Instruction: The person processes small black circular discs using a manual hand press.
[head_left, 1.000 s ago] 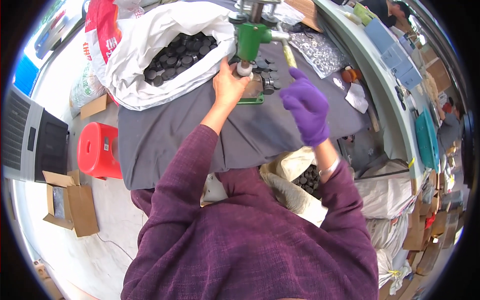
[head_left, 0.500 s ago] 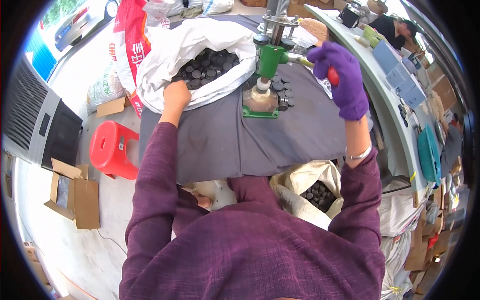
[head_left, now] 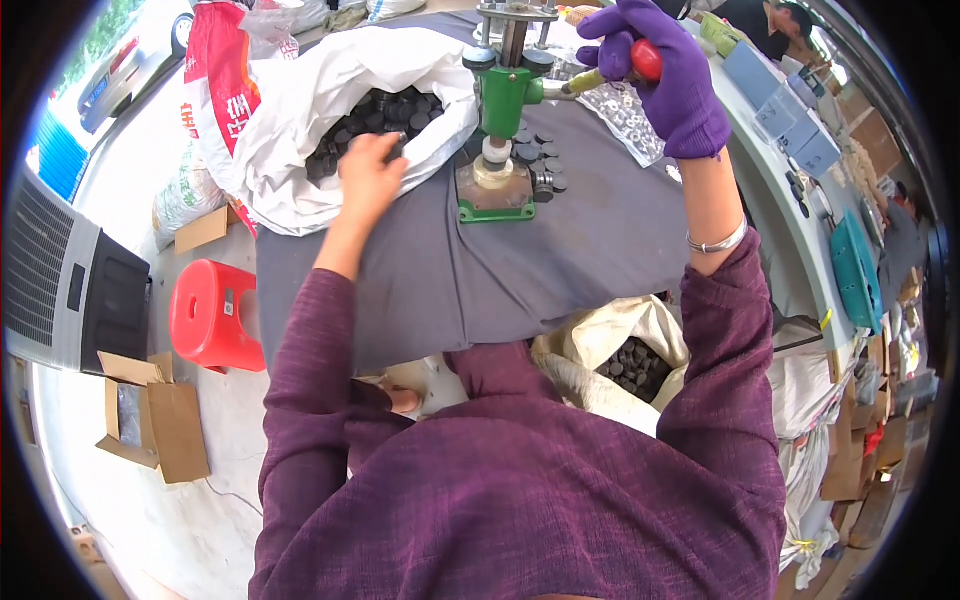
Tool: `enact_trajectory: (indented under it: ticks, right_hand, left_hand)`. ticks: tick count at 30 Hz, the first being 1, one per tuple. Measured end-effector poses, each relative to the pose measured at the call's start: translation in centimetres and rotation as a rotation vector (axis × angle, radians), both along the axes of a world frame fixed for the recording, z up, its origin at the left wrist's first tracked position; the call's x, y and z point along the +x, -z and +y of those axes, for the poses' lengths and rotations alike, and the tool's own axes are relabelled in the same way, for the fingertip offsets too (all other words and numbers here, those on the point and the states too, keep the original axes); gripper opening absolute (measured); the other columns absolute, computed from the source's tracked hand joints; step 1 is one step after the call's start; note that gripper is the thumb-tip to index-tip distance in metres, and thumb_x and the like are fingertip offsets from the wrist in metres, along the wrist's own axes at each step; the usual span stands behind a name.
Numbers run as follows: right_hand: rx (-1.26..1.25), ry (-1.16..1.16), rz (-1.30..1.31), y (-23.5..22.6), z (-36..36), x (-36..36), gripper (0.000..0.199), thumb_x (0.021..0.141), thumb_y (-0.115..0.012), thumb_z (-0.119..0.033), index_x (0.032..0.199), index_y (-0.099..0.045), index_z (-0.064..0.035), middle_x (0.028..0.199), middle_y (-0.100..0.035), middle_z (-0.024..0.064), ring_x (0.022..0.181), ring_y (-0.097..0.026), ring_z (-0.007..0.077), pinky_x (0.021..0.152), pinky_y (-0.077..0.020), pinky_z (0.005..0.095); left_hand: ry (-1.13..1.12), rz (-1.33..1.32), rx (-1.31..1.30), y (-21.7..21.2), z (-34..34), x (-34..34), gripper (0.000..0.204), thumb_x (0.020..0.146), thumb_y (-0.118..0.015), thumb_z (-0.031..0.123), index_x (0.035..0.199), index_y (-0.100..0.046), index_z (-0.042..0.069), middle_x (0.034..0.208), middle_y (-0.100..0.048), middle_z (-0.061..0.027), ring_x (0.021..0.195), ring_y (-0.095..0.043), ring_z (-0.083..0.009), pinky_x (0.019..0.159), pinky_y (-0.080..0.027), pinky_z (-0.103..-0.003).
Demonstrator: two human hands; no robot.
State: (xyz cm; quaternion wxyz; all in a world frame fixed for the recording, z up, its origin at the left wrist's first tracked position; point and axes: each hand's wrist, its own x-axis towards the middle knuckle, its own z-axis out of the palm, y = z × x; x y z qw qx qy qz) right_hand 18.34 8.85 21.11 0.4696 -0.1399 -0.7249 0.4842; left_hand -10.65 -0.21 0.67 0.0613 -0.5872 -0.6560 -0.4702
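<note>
The red knob (head_left: 646, 58) of a lever is gripped by the right hand (head_left: 665, 75), which is gloved in purple. The lever belongs to a green hand press (head_left: 503, 110) that is set upright on a surface covered with grey cloth (head_left: 560, 250). The bare left hand (head_left: 370, 175) is laid at the mouth of a white sack (head_left: 300, 130) filled with black discs (head_left: 370, 115), its fingers curled over a few of them. More discs are scattered just beside the press base.
</note>
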Motion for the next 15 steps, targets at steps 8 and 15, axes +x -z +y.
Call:
enact_trajectory:
  ticks: [8, 15]
  right_hand:
    - [-0.034, -0.039, 0.021, 0.4, 0.3, -0.3, 0.041, 0.098, -0.042, -0.029, 0.090, -0.061, 0.0064, 0.069, -0.061, 0.0089, 0.052, -0.056, 0.0128, 0.065, -0.0537, 0.0296]
    - [-0.088, -0.027, 0.004, 0.0, 0.3, 0.3, 0.041, 0.097, -0.041, -0.029, 0.089, -0.062, 0.0057, 0.069, -0.061, 0.0098, 0.054, -0.056, 0.0128, 0.065, -0.0535, 0.0303]
  left_hand:
    - [0.139, -0.205, -0.166, 1.9, 3.7, 8.7, 0.043, 0.065, -0.075, 0.010, 0.106, -0.065, -0.001, 0.094, -0.063, -0.0171, 0.088, -0.063, -0.0315, 0.081, -0.050, -0.038]
    - [0.064, -0.333, -0.142, 2.2, 4.9, 10.6, 0.069, 0.064, -0.078, 0.011, 0.127, -0.051, 0.003, 0.102, -0.067, -0.0126, 0.095, -0.059, -0.0267, 0.085, -0.047, -0.037]
